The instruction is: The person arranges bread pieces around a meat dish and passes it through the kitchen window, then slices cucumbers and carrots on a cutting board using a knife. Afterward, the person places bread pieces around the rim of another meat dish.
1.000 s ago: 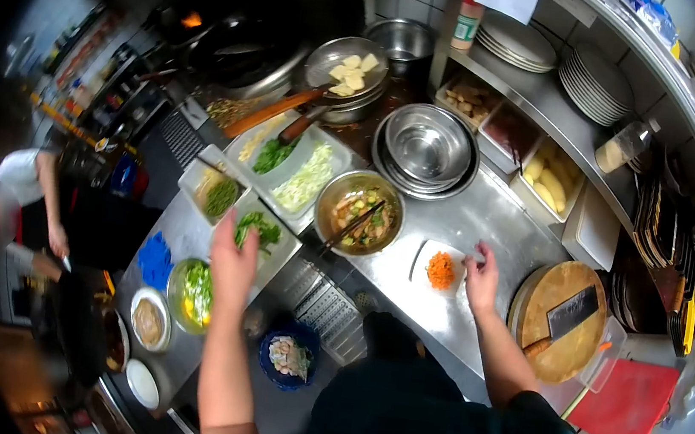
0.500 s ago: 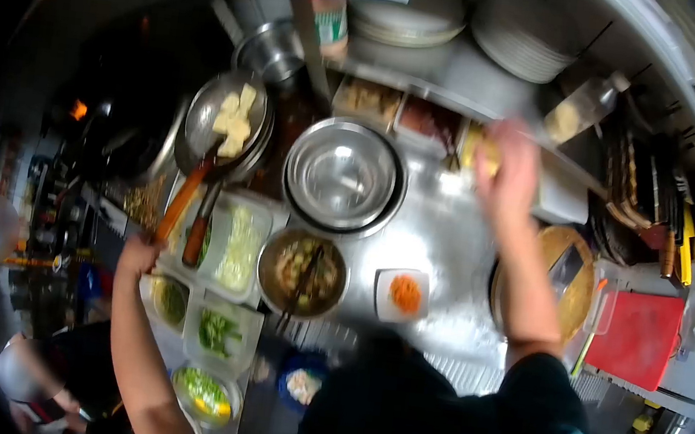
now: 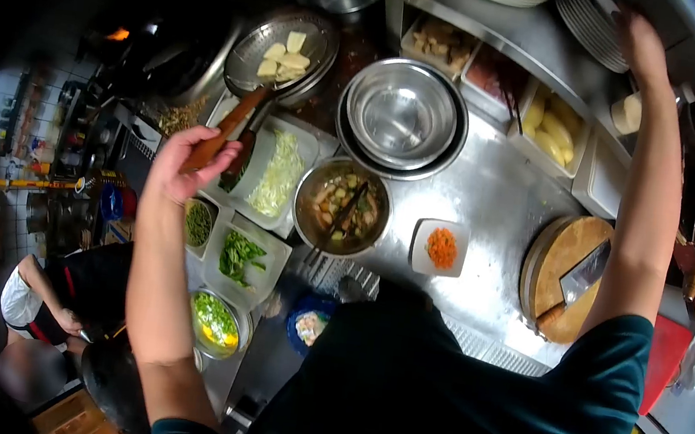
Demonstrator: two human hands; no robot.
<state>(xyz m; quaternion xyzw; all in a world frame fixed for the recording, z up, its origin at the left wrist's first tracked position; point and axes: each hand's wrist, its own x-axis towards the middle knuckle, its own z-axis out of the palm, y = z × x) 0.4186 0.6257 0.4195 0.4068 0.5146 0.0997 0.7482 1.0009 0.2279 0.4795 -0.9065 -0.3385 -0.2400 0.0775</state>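
My left hand [image 3: 191, 161] is closed around the wooden handle [image 3: 229, 131] of a perforated strainer [image 3: 250, 52]. Pale yellow chunks [image 3: 287, 57] lie in the strainer, which rests on another pan-like vessel. My right hand [image 3: 641, 45] is raised to the upper shelf at the far right, its fingers pinched on the rim of a white plate [image 3: 605, 3] at the stack of plates [image 3: 587, 30]. The fingertips there are partly hidden. Below, between my arms, stand a steel bowl of mixed food [image 3: 369, 219] with dark chopsticks and a small dish of diced carrot [image 3: 441, 247].
Nested steel bowls [image 3: 402, 116] stand mid-counter. Tubs of shredded cabbage [image 3: 277, 176] and green leaves [image 3: 240, 258] line the left side. A cleaver [image 3: 585, 274] lies on a round chopping board [image 3: 543, 265] at right. Flame [image 3: 117, 35] burns at the far left; another person [image 3: 56, 295] is at lower left.
My right hand has risen from above the ingredient tubs to the plate stack. My left hand has shifted up along the strainer's handle. The view has turned and shifted.
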